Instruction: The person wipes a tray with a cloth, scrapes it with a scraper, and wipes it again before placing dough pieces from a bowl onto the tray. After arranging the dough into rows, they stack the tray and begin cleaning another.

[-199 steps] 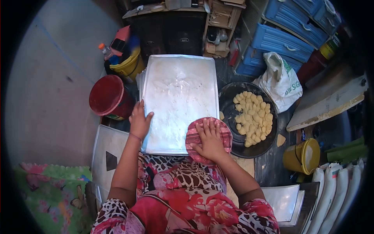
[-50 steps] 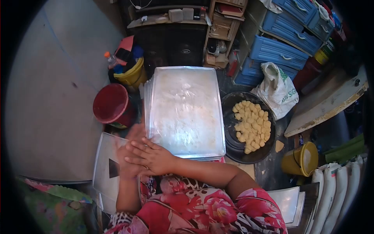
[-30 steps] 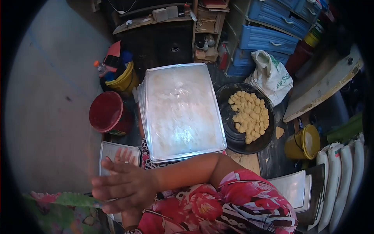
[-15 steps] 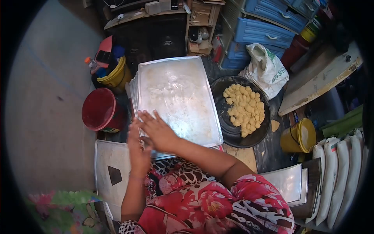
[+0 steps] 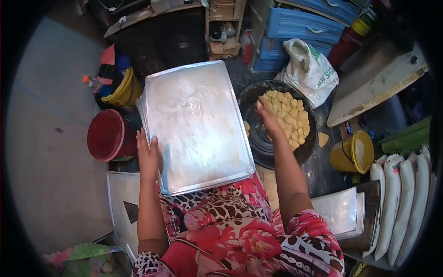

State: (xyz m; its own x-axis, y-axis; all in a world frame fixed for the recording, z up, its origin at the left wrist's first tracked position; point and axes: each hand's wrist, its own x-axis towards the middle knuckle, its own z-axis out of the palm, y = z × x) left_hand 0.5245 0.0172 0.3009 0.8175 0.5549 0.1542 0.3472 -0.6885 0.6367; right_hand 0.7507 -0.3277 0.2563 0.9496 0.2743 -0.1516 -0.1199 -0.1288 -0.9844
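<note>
A stack of metal trays (image 5: 196, 124) rests in front of me, its top tray bare and shiny. My left hand (image 5: 148, 154) lies at the left edge of the stack, fingers apart, with nothing in it. To the right of the trays is a wide black basin (image 5: 254, 147) holding many dough balls (image 5: 293, 115). My right hand (image 5: 266, 114) reaches into the basin at the left side of the dough; its fingertips touch or nearly touch the balls, and whether they hold one is unclear. One dough piece (image 5: 247, 127) shows by the basin's left rim.
A red bucket (image 5: 106, 135) and a yellow bucket (image 5: 124, 90) stand left. A white sack (image 5: 309, 71) leans behind the basin, near blue drawers (image 5: 300, 27). Another yellow bucket (image 5: 353, 152) and several white packages (image 5: 399, 203) are right. More trays (image 5: 339, 210) lie lower right.
My hands have parted. The right moved from over the tray stack into the basin; the left moved down to the stack's left edge. The view has shifted slightly.
</note>
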